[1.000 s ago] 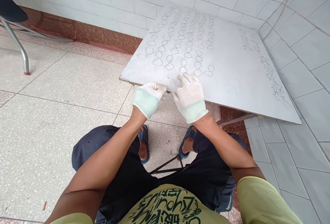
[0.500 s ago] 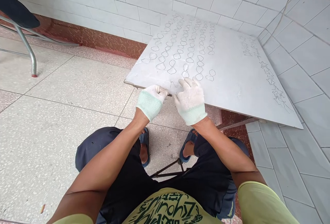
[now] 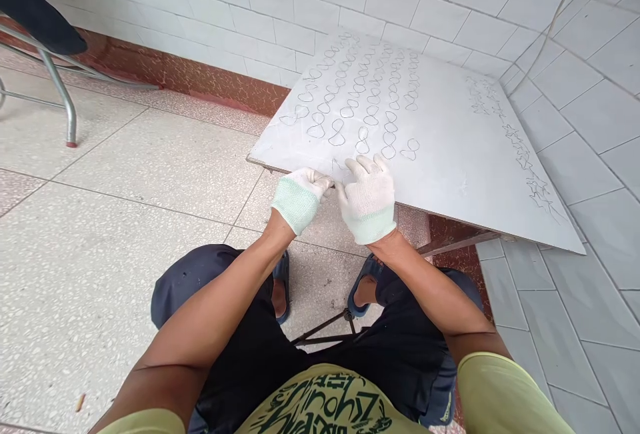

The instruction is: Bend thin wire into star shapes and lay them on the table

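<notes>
Both my hands wear white knit gloves with pale green cuffs and meet at the near edge of a white board (image 3: 440, 161). My left hand (image 3: 303, 197) is closed, thumb and fingertips pinching a thin wire (image 3: 335, 165) whose bent end shows just above the edge. My right hand (image 3: 369, 197) rests on the board close by, fingers stretched out and thumb apart, pointing toward the left fingertips. Whether that thumb touches the wire I cannot tell. Beyond the hands lie rows of thin wire loops shaped like figure eights (image 3: 337, 133).
Star-like bent wires (image 3: 523, 157) run along the board's right side. Tiled walls (image 3: 295, 11) stand behind and to the right. A metal chair leg (image 3: 70, 114) and part of a person's dark trouser leg (image 3: 37, 14) are at the left. A dark folding frame (image 3: 325, 337) lies between my feet.
The view has shifted slightly. Both hands stay at the board's edge, and the left fingertips are a little closer to the right thumb.
</notes>
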Demonstrator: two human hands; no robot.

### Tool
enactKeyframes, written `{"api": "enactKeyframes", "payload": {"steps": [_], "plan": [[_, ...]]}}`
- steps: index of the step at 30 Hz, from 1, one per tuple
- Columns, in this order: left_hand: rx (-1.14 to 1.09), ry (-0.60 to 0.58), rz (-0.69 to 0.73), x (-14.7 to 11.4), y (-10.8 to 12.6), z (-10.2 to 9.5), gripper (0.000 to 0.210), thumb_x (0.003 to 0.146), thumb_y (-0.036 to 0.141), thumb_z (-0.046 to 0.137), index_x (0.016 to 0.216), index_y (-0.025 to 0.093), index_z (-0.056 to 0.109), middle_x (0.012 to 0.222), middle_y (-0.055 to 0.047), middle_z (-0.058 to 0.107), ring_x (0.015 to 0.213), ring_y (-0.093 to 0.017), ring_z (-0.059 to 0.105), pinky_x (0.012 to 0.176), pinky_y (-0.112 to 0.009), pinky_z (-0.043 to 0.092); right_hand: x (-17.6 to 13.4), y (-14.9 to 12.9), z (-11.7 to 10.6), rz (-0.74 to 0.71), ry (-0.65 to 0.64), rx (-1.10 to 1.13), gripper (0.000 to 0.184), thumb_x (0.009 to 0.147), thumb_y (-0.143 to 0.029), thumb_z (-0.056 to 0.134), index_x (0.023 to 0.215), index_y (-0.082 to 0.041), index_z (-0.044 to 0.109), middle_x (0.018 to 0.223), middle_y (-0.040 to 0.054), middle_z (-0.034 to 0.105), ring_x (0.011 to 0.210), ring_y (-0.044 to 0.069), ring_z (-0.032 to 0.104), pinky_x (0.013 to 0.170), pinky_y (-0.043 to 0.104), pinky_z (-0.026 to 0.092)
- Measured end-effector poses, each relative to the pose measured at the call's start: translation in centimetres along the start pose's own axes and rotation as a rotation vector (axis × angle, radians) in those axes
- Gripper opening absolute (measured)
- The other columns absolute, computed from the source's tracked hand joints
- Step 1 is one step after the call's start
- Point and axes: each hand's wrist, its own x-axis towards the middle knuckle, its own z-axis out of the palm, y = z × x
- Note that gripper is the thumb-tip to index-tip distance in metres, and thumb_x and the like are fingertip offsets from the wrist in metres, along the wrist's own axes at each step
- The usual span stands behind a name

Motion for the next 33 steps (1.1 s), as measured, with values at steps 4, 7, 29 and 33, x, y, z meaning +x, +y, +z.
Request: {"api": "enactKeyframes", "payload": {"steps": [4, 7, 29, 33], "plan": [[-0.037, -0.004, -0.011, 0.0, 0.5, 0.5, 0.032, 0.088, 0.033, 0.084, 0.064, 0.022, 0.066, 0.062, -0.004, 0.069, 0.049, -0.014, 0.049, 0.047, -0.030, 0.034, 0.3, -0.3, 0.0, 0.044, -0.057, 0.031, 0.034, 0.116, -0.021, 0.063, 0.092, -0.019, 0.087, 0.144, 0.0167, 0.085, 0.145, 0.036, 0.071, 0.138, 0.068, 0.046], [-0.105, -0.012, 0.020, 0.1, 0.5, 0.7, 0.032, 0.086, 0.033, 0.084, 0.062, 0.022, 0.065, 0.063, -0.004, 0.069, 0.055, -0.014, 0.054, 0.052, -0.028, 0.037, 0.5, -0.3, -0.1, 0.069, -0.082, 0.048, 0.034, 0.114, -0.022, 0.064, 0.089, -0.020, 0.087, 0.147, 0.0183, 0.083, 0.147, 0.038, 0.069, 0.138, 0.071, 0.044], [-0.010, 0.110, 0.109, -0.4, 1.5, 0.1, 0.026, 0.098, 0.028, 0.075, 0.074, 0.021, 0.072, 0.073, -0.004, 0.078, 0.067, -0.017, 0.067, 0.071, -0.033, 0.049, 1.8, -1.4, -3.3, 0.083, -0.173, -0.064, 0.038, 0.117, -0.029, 0.065, 0.094, -0.016, 0.091, 0.142, 0.0217, 0.084, 0.134, 0.038, 0.073, 0.127, 0.060, 0.046], [-0.008, 0.119, 0.150, -1.1, 1.6, 0.8, 0.028, 0.099, 0.030, 0.075, 0.073, 0.022, 0.071, 0.072, -0.003, 0.076, 0.067, -0.018, 0.065, 0.068, -0.033, 0.048, 1.9, -1.8, -3.6, 0.146, -0.297, -0.151, 0.049, 0.122, -0.032, 0.053, 0.092, -0.016, 0.088, 0.107, 0.0184, 0.086, 0.107, 0.034, 0.077, 0.099, 0.050, 0.048]]}}
